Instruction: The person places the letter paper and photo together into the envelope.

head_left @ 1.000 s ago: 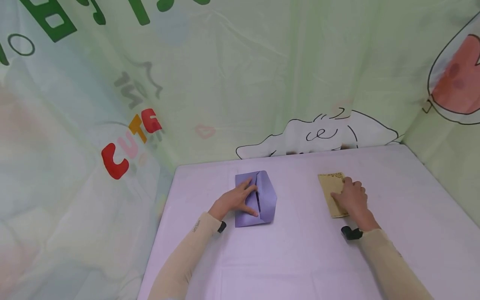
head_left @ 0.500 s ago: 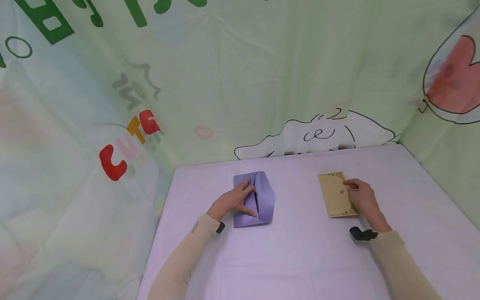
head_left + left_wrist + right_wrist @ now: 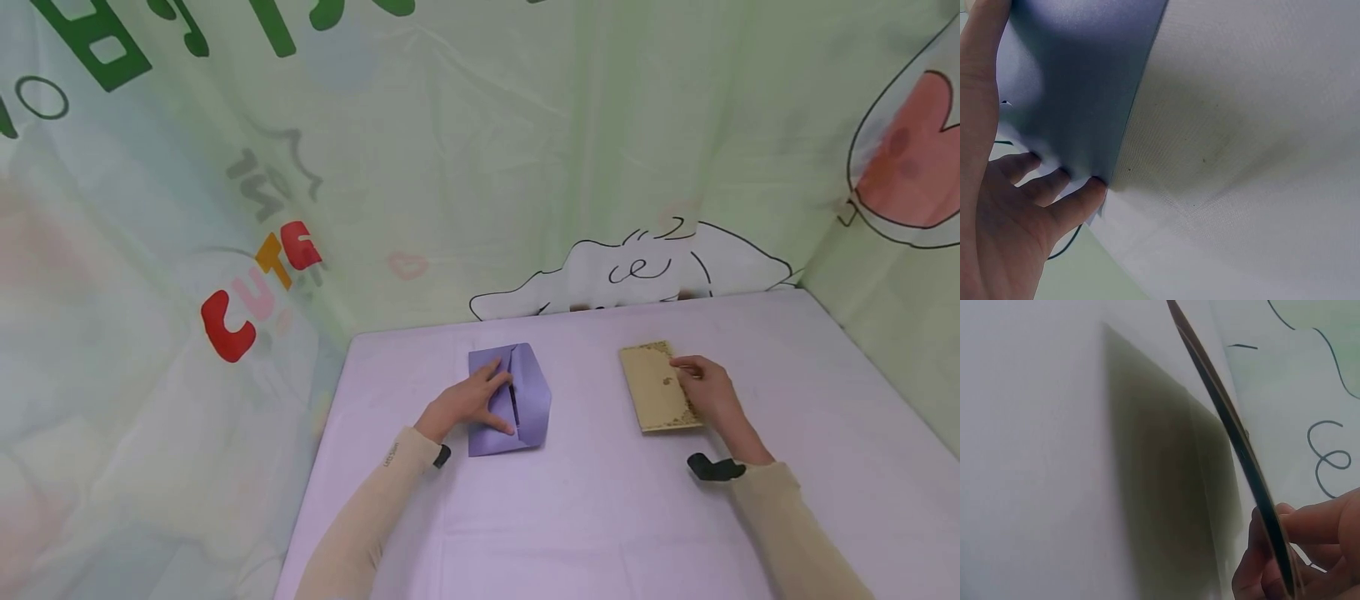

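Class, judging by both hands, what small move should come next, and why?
Probably bring the gold card left to the purple envelope: the right hand pinches the card, the left hand rests on the envelope, and its open flap points toward the card.

The envelope (image 3: 534,396) lies on the table (image 3: 570,508) with the left hand (image 3: 471,398) on top of it; well apart to its right, the card (image 3: 648,387) is above the tabletop, the right hand (image 3: 711,392) at its right edge; behind both hangs the curtain (image 3: 510,167).
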`<action>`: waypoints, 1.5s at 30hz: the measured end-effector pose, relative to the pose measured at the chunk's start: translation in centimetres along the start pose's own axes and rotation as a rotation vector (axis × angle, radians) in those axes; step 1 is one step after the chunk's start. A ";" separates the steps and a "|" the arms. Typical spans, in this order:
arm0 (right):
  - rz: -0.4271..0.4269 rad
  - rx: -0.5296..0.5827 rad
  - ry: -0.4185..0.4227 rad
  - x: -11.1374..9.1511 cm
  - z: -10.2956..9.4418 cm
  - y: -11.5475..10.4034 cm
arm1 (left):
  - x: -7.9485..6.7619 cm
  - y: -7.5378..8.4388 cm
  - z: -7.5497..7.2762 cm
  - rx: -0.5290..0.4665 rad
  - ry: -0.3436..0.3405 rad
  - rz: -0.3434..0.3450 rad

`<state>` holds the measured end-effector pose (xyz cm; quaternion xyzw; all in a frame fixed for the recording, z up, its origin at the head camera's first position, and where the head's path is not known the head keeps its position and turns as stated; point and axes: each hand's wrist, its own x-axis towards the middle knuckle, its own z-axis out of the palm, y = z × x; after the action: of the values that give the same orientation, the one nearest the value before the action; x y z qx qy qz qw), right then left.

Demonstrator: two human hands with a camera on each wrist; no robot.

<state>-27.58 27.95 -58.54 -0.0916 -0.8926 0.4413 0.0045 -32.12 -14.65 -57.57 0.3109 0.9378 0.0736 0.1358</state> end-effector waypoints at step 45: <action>-0.147 0.178 -0.067 -0.2 7.9 -6.7 | 0.1 -0.2 0.3 0.017 0.008 -0.002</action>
<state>-29.19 17.75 -58.06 -0.0105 -0.8539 0.5201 0.0152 -32.26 -14.71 -57.92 0.3109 0.9392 0.0666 0.1295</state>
